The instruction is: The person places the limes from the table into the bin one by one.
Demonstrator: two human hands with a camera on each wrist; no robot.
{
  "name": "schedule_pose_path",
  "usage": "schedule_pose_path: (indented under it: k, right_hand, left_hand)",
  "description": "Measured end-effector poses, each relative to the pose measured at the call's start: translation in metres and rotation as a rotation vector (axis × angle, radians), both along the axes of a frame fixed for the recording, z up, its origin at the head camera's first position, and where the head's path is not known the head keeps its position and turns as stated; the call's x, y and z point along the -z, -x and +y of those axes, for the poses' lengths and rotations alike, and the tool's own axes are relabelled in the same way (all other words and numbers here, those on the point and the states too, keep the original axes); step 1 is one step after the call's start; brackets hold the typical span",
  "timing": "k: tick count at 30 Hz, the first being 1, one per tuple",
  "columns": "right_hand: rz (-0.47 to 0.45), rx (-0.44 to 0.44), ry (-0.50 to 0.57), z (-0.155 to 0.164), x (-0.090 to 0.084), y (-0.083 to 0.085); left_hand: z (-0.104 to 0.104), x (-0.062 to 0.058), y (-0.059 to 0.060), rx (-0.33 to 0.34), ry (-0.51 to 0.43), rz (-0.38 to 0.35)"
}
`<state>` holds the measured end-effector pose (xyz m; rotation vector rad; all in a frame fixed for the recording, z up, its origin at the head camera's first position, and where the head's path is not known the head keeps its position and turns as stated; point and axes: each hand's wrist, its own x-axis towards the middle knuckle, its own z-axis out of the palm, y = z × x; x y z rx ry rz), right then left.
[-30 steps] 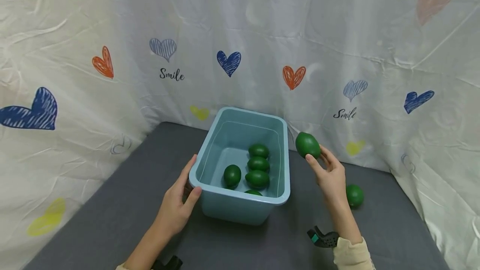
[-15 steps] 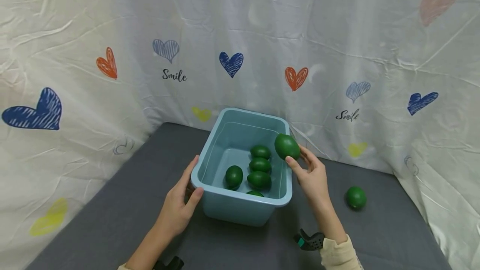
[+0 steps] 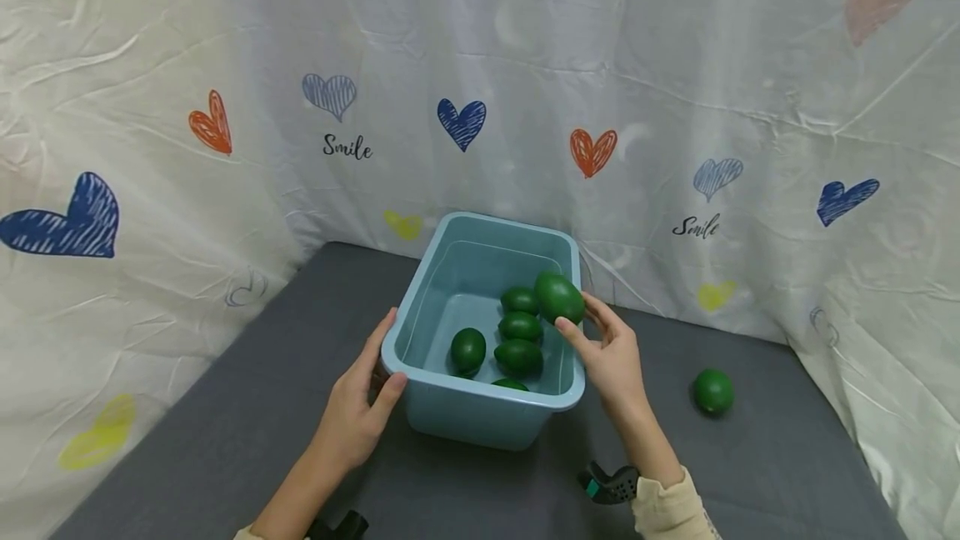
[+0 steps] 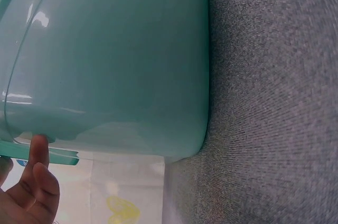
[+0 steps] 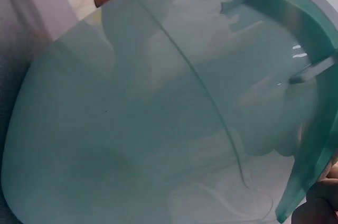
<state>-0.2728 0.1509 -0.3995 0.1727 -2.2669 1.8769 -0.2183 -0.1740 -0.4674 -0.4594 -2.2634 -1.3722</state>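
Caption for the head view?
Right hand holds a green fruit over the blue bin; left hand grips its rim.

Head view bright, even, soft light from above; no hard shadows, only a faint one under the bin (image 3: 480,419) on the tabletop (image 3: 225,423); slight wide-angle bending at the edges; curtain (image 3: 675,65) creases crisp; small glare spots on the green fruits; left wrist view sharp on tabletop weave, bin wall (image 4: 116,60) smooth with pale highlights; right wrist view too close, soft, hazy, reflections on the bin wall (image 5: 158,129).
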Motion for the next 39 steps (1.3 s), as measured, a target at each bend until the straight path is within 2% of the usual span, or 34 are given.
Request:
schedule_pose_path:
  k: [5,9,11,18,27,31,39]
  right_hand:
    - [0.021,-0.008,-0.005,-0.002,0.006,0.0]
    - [0.042,-0.034,-0.016,0.006,0.002,0.002]
    - [0.05,-0.039,-0.013,0.008,0.002,0.001]
    - [0.058,0.061,-0.029,0.033,-0.001,0.0]
    - [0.012,0.171,-0.078,0.08,0.004,-0.014]
    - [-0.002,0.237,-0.143,0.097,0.005,-0.017]
    - [-0.081,0.329,-0.225,0.118,0.021,-0.022]
  left_hand:
    - [-0.001,-0.001,-0.003,-0.007,0.008,-0.019]
    - [0.005,-0.002,0.004,-0.006,-0.002,-0.008]
    - [0.004,-0.002,0.003,-0.007,-0.003,-0.004]
    - [0.004,-0.001,0.0,-0.009,-0.005,0.002]
    - [-0.001,-0.002,-0.003,-0.017,0.009,-0.011]
    - [-0.001,-0.003,-0.003,-0.014,0.007,-0.011]
    - [0.0,-0.001,-0.003,-0.007,0.005,0.0]
